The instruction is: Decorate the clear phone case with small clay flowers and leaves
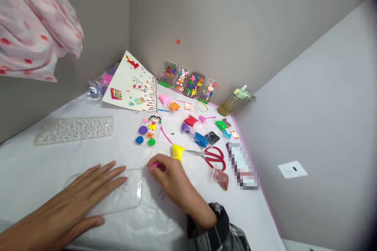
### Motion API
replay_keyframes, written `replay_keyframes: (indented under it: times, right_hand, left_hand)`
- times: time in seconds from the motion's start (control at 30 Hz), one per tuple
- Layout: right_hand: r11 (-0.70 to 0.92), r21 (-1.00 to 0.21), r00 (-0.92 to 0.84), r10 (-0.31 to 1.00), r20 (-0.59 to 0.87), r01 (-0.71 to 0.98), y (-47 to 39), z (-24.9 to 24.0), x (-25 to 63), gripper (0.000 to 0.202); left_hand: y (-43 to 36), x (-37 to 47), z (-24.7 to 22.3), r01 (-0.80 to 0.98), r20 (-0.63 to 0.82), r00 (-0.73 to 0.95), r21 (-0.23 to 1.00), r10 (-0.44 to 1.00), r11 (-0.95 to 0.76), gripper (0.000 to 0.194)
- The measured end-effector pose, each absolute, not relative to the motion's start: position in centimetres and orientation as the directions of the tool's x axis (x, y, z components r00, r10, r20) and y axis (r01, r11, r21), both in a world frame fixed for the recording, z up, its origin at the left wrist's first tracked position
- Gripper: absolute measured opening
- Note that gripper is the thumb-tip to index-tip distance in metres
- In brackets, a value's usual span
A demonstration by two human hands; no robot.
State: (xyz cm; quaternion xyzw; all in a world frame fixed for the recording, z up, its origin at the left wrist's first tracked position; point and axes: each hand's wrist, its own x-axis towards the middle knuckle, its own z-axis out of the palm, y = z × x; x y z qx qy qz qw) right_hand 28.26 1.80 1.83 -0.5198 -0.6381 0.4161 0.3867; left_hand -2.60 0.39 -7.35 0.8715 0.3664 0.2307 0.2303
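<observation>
My left hand (91,190) lies flat across a clear phone case (134,188), its fingers stretched out and slightly spread. Just beyond the case's right corner, my right hand (171,178) is closed in a pinch on a small pink piece (154,164), mostly hidden by the fingers; whether it is clay or a tool I cannot tell. A packet of yellow clay (178,152) lies right behind that hand. Further back is a decorated phone case (149,130) with a clay girl figure and round blobs of purple, blue and green.
Red-handled scissors (214,159) lie to the right, near a brown clay packet (220,178) and a pixelated phone-like object (243,166). Several colored clay packets, such as the red one (191,120), are scattered behind. A bottle (232,102) stands by the wall; a patterned case (75,129) lies left.
</observation>
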Motion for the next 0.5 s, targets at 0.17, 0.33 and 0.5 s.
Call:
replay_keyframes:
  times: [0.17,0.33,0.5]
  right_hand:
    - [0.089,-0.950,0.051,0.993,0.109,0.299,3.5,3.1,31.0,0.006]
    - [0.222,-0.943,0.120,0.959,0.257,0.247,-0.1,3.9,27.0,0.011]
    - [0.659,-0.540,-0.109,0.680,0.725,0.524,-2.8,0.7,21.4,0.053]
  left_hand:
    - [3.1,0.6,-3.4,0.357,0.159,0.780,0.681,0.605,-0.639,0.068]
    - [2.6,6.1,0.9,-0.085,0.003,0.396,0.996,0.918,0.034,0.049]
    - [1.4,9.4,3.2,-0.506,-0.302,0.399,0.715,0.866,0.482,0.072]
